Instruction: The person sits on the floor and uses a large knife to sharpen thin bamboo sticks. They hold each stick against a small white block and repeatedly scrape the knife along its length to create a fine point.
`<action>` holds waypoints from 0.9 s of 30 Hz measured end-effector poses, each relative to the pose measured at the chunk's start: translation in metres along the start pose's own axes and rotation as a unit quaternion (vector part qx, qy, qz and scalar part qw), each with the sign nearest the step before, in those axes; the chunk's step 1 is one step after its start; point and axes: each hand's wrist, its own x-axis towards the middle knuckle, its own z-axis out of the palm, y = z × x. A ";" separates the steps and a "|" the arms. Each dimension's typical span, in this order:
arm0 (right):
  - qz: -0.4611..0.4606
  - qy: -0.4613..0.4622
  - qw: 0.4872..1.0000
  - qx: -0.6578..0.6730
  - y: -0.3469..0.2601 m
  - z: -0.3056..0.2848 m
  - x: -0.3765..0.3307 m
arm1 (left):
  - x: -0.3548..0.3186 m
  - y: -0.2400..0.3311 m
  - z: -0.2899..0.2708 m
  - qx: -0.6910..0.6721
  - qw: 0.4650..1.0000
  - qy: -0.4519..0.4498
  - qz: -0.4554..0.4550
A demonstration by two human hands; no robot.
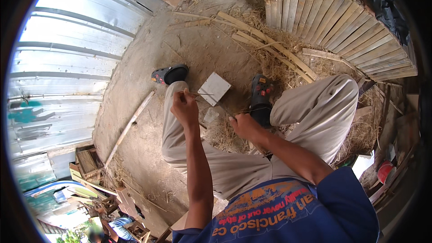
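Note:
Between my feet, on the dirt floor, sits a pale square block (214, 88) with small dark marks near its corners. My left hand (184, 109) is closed in a pinch on a thin strip (202, 94), whose far end reaches over the block. To the right, my right hand (248, 127) is closed around a slim dark tool (224, 108) that looks like a blade. It slants toward the block's near edge; its exact kind cannot be made out. A small pale piece (211, 115) rests on the ground between my hands.
Long split wooden strips (270, 47) and straw lie ahead on the right, below a slatted wooden structure (328, 22). A corrugated metal wall (67, 69) stands on the left, with a long pole (129, 128) near it. Another person (118, 228) is at the lower left.

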 end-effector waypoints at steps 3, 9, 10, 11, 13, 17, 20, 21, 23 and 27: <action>-0.108 -0.031 0.991 0.069 0.005 0.004 -0.001 | -0.002 -0.004 0.002 0.002 1.000 0.002 -0.013; -0.089 0.032 0.995 -0.012 0.012 0.009 0.002 | -0.001 -0.006 -0.004 -0.005 0.999 0.012 -0.031; -0.078 0.018 0.997 0.007 0.013 0.008 0.000 | -0.003 -0.005 -0.006 0.010 0.999 0.003 -0.033; -0.059 0.010 0.998 0.011 0.014 0.006 0.000 | -0.002 -0.004 -0.007 0.015 0.999 -0.004 -0.040; -0.025 -0.008 1.000 -0.004 0.016 0.002 -0.001 | -0.003 -0.002 -0.009 0.032 0.999 0.004 -0.027; -0.031 -0.017 0.999 -0.035 0.020 -0.006 -0.004 | -0.003 -0.005 -0.008 -0.004 0.999 -0.012 -0.043; -0.001 0.000 0.999 -0.044 0.025 -0.011 -0.006 | 0.001 -0.014 -0.010 -0.005 0.998 -0.001 -0.055; 0.058 -0.008 0.996 -0.060 0.025 -0.013 -0.006 | 0.002 -0.017 -0.012 -0.003 0.998 -0.003 -0.055; 0.035 -0.019 0.997 -0.063 0.023 -0.016 -0.007 | 0.002 -0.022 -0.017 -0.021 0.996 -0.020 -0.084; -0.025 -0.016 0.998 -0.047 0.004 -0.012 -0.013 | -0.006 -0.025 -0.021 -0.045 0.997 -0.054 -0.028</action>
